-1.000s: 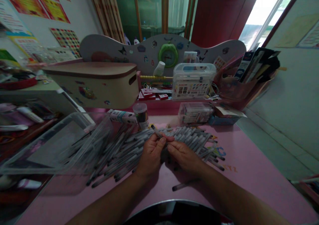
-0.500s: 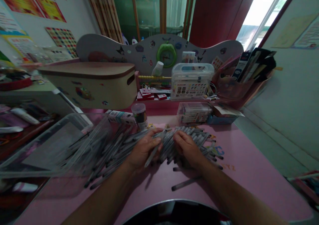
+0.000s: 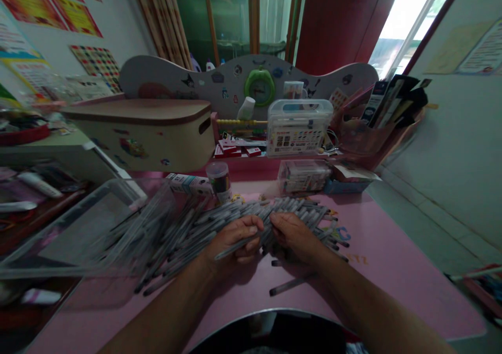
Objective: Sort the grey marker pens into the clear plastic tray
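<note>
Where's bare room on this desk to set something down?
Bare pink desktop lies between your right forearm and the desk's right edge. Smaller patch: left of one loose pen. Crowded: the middle, heaped with pens; behind, boxes.

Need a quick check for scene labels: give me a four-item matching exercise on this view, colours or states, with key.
Column 1
1. Left hand
2. Clock
3. Tabletop
4. Lid of the storage bin

Column 2
A. Brown
B. Pink
C. Holding a pen
D. Green

Pairs: 1-C, 2-D, 3-B, 4-A
</note>
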Demonstrator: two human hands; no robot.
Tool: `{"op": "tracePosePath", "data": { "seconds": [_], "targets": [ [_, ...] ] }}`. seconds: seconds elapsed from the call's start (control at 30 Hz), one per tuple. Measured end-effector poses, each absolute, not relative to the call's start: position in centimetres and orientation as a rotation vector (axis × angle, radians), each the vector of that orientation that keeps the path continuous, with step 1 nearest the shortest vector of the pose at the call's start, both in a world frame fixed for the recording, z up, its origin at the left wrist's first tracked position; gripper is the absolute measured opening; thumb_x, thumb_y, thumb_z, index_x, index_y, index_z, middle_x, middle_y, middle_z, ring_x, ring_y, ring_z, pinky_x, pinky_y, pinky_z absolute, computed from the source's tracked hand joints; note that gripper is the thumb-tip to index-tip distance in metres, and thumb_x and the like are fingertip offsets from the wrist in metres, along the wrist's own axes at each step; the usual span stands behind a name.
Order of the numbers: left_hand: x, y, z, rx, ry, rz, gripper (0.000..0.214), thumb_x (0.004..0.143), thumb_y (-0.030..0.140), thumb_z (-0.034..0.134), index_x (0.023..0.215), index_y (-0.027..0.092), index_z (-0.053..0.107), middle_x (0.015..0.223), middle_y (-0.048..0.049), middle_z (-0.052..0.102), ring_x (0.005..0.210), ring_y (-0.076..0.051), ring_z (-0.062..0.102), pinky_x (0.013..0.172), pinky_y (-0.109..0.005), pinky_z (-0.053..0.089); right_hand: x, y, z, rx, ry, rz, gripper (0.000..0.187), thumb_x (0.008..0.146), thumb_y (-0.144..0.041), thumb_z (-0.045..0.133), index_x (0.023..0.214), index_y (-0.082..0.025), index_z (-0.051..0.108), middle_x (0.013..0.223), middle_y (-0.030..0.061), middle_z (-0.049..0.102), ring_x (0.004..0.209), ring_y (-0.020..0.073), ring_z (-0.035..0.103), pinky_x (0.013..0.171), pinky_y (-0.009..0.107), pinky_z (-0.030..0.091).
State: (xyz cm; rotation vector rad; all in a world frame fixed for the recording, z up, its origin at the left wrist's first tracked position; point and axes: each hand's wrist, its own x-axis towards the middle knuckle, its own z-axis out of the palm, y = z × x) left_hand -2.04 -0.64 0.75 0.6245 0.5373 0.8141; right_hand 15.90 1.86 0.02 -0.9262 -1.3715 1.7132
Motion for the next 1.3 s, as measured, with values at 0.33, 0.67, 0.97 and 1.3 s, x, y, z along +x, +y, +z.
{"op": "tracePosePath", "data": {
  "seconds": [0.33,0.67,0.97,1.3],
  "targets": [
    [-0.4,-1.3,1.5,0.713,0.963,1.324,0.027,0.076,0.025,0.073,0.101,0.016,0.069,0.075,-0.0024,0.068,0.064,-0.012,0.064,0.061,-0.022,0.052,15.9,2.5,-0.3,-0.967,-0.95,1.788,0.045,0.075,-0.055,0.067,0.06,-0.02,0.043,0.045,-0.0103,0.032,0.037,0.0039,0.02,0.037,0.018,0.014],
    [-0.2,-0.9,0.8,0.484,1.017,1.439,0.015,0.081,0.026,0.071,0.087,0.012,0.067,0.078,-0.0053,0.072,0.072,-0.014,0.071,0.065,-0.021,0.058,15.6,1.7,-0.3,-0.949,-1.235,1.492,0.024,0.081,-0.04,0.067,0.082,-0.021,0.052,0.065,-0.0066,0.044,0.05,0.0073,0.035,0.044,0.019,0.026],
    [0.0,-1.3,1.2,0.461,1.022,1.441,0.011,0.084,0.022,0.066,0.086,0.012,0.067,0.077,-0.0057,0.073,0.07,-0.014,0.071,0.062,-0.02,0.057,16.1,1.9,-0.5,-1.073,-1.461,1.418,0.045,0.093,-0.052,0.049,0.06,-0.02,0.045,0.058,-0.0036,0.038,0.053,0.011,0.034,0.047,0.024,0.026],
    [0.1,-1.3,1.0,0.486,1.012,1.468,0.013,0.082,0.024,0.069,0.086,0.012,0.066,0.076,-0.0044,0.072,0.068,-0.013,0.07,0.062,-0.02,0.056,15.8,1.7,0.1,-1.034,-1.37,1.481,0.04,0.092,-0.05,0.048,0.066,-0.02,0.045,0.057,-0.0054,0.038,0.049,0.009,0.03,0.044,0.023,0.022]
  ]
}}
